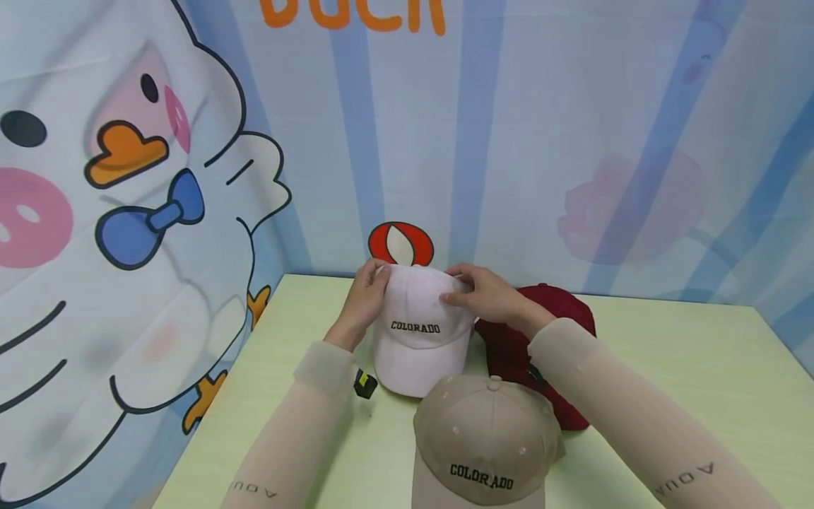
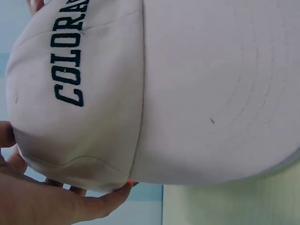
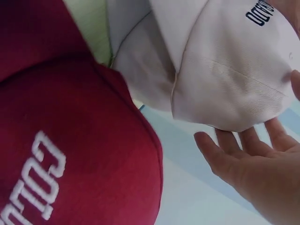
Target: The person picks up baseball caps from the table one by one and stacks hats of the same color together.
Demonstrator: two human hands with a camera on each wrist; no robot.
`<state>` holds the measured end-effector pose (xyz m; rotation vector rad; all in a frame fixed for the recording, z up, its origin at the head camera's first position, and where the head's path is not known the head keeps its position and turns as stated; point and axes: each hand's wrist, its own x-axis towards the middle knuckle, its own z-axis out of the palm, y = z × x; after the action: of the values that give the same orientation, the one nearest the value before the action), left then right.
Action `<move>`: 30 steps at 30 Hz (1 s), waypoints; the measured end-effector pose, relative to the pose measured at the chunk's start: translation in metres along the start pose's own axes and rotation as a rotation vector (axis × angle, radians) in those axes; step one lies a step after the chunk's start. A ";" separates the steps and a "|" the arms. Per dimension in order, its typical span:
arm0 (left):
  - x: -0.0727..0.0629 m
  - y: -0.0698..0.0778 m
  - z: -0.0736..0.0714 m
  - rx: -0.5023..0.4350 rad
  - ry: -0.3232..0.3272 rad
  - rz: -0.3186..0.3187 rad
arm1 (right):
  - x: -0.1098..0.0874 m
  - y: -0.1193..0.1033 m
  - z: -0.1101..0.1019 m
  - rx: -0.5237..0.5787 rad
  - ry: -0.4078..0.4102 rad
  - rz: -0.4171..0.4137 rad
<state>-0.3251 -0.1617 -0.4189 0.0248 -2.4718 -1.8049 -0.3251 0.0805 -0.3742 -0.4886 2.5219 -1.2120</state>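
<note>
Both hands hold a white cap [image 1: 410,353], whose crown reads COLORADO and whose brim points down toward me. My left hand [image 1: 367,300] grips the left side of the crown, and in the left wrist view its fingertips curve round the crown's edge. On the other side, my right hand [image 1: 486,290] holds the crown with the thumb on its front and the fingers behind. In the right wrist view another pale cap-like shape [image 3: 145,70] shows beside the held cap, partly covered by it.
A dark red cap [image 1: 575,311] sits on the table [image 1: 687,382] under my right forearm. Nearer me is a beige cap [image 1: 486,438] lettered COLORADO. A small black and yellow object [image 1: 365,384] is by my left wrist. A cartoon-printed backdrop [image 1: 528,141] stands behind the table.
</note>
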 end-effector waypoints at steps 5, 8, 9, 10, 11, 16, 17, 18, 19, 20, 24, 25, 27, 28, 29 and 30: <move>0.001 -0.011 -0.007 0.012 0.007 -0.034 | -0.003 0.001 0.003 -0.087 -0.028 0.012; 0.001 -0.018 -0.013 0.033 -0.002 -0.020 | -0.003 0.003 0.002 -0.114 -0.038 0.003; 0.000 -0.021 -0.015 0.040 -0.004 -0.007 | -0.003 0.004 0.002 -0.119 -0.042 0.001; 0.000 -0.023 -0.017 0.041 -0.009 0.006 | -0.003 0.005 0.001 -0.123 -0.047 -0.004; 0.000 -0.025 -0.018 0.036 -0.016 0.017 | -0.003 0.006 0.001 -0.126 -0.048 -0.003; 0.001 -0.033 -0.023 0.031 -0.044 0.057 | -0.004 0.012 0.000 -0.144 -0.053 -0.003; 0.001 -0.035 -0.023 0.039 -0.051 0.057 | -0.004 0.013 0.000 -0.152 -0.051 -0.001; 0.001 -0.036 -0.022 0.053 -0.056 0.056 | -0.004 0.015 0.000 -0.165 -0.050 0.000; 0.002 -0.037 -0.021 0.066 -0.062 0.052 | -0.005 0.016 0.000 -0.180 -0.047 0.003; 0.002 -0.038 -0.019 0.079 -0.065 0.047 | -0.005 0.017 -0.001 -0.193 -0.046 0.005; 0.006 -0.043 -0.011 0.109 -0.060 0.019 | -0.006 0.021 0.000 -0.246 -0.031 0.011; 0.007 -0.044 -0.009 0.105 -0.055 0.012 | -0.006 0.022 0.000 -0.259 -0.022 0.012; 0.010 -0.045 -0.003 0.096 -0.043 0.003 | -0.005 0.024 0.002 -0.295 0.002 0.021; 0.010 -0.046 -0.001 0.088 -0.039 0.004 | -0.005 0.026 0.004 -0.313 0.012 0.024; 0.011 -0.046 0.001 0.081 -0.037 0.004 | -0.004 0.027 0.005 -0.334 0.022 0.028; 0.011 -0.047 0.003 0.078 -0.032 0.002 | -0.004 0.027 0.007 -0.350 0.029 0.032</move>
<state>-0.3377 -0.1735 -0.4638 -0.0027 -2.5618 -1.7207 -0.3238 0.0933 -0.3994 -0.5087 2.7665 -0.7706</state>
